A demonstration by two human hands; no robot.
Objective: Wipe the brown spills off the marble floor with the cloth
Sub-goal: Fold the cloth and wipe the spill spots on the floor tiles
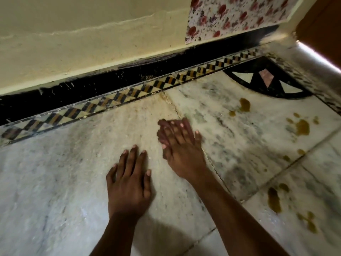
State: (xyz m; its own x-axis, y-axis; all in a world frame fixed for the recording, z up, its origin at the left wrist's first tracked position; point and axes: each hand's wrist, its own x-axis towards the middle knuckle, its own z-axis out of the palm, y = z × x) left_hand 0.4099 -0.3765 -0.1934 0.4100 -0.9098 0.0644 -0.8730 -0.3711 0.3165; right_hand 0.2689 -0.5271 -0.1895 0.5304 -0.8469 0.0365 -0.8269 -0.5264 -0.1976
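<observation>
Brown spills lie on the white marble floor (55,182) to the right: one blot (245,105) near the dark corner inlay, a larger one (302,127) further right, and a long streak (274,200) with smaller drops at the lower right. My left hand (129,182) rests flat on the floor with straight, spread fingers. Just right of it and further forward, my right hand (180,145) is blurred by motion, fingers straight, over the floor. No cloth is in view. Both hands hold nothing.
A cream wall with a black skirting (92,87) runs along the back, edged by a checkered black-and-yellow tile border (129,93). Floral paper (230,15) hangs at the upper right. A dark fan-shaped inlay (267,80) fills the far right corner beside a raised ledge (313,58).
</observation>
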